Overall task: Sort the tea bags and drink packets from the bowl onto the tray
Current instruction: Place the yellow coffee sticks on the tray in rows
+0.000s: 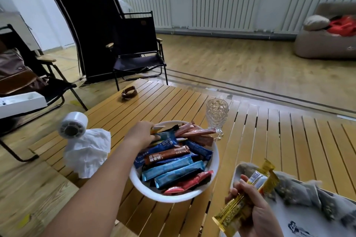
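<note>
Now, left hand (pixel 141 134) pinching packets in bowl (pixel 213 177) (white), right hand (pixel 256 209) gripping gold packets (pixel 248 196) over tray (pixel 237 174)

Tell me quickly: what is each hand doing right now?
Left hand: in the bowl, fingers on a packet; grip unclear.
Right hand: fingers curled round gold packets.

Soft, even daylight, moderately bright, apparently from the upper left. Pale sheen across the wooden floor (pixel 240 63) and the slats of the table (pixel 173 100); weak shadows only. Strong wide-angle bending at the edges, radiators (pixel 227 5) curved and leaning. Motion blur on the sofa (pixel 325 44) at far right and on the tape roll (pixel 73 127) at left; centre fairly sharp.
</note>
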`<act>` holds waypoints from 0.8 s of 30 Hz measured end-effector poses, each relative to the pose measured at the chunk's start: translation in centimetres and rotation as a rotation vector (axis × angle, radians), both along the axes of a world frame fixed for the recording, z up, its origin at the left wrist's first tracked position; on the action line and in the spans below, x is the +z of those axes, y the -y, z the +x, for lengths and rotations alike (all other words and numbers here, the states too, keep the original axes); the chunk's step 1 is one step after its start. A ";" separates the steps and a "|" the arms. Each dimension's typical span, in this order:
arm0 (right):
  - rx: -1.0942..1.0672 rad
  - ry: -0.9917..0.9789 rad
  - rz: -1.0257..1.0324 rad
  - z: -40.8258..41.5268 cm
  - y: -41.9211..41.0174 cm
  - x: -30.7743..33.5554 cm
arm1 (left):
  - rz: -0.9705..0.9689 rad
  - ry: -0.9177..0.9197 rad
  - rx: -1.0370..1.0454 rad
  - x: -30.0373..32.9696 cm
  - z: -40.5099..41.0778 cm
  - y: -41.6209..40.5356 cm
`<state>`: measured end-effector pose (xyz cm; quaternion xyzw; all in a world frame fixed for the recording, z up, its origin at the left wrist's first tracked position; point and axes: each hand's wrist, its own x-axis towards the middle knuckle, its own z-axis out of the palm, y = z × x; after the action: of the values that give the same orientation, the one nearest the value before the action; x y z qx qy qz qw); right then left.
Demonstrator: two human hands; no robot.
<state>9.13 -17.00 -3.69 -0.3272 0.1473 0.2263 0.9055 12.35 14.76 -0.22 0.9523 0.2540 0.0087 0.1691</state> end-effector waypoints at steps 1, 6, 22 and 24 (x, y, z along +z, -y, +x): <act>0.004 0.002 0.000 0.1 0.0 0.0 | 0.016 0.037 -0.014 0.1 -0.1 0.1; 0.048 0.002 0.002 0.3 0.1 -0.1 | -0.119 0.144 -0.166 0.5 -0.5 2.6; -0.028 -0.047 0.031 0.5 0.3 -0.2 | -0.088 0.047 -0.233 -0.7 -0.1 0.0; -0.028 -0.056 0.038 0.4 0.3 -0.1 | -0.182 0.067 -0.241 -0.5 0.4 -0.7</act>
<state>9.54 -17.32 -3.81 -0.3015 0.1727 0.2255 0.9102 12.76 15.44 -0.73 0.9557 0.1319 -0.0028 0.2631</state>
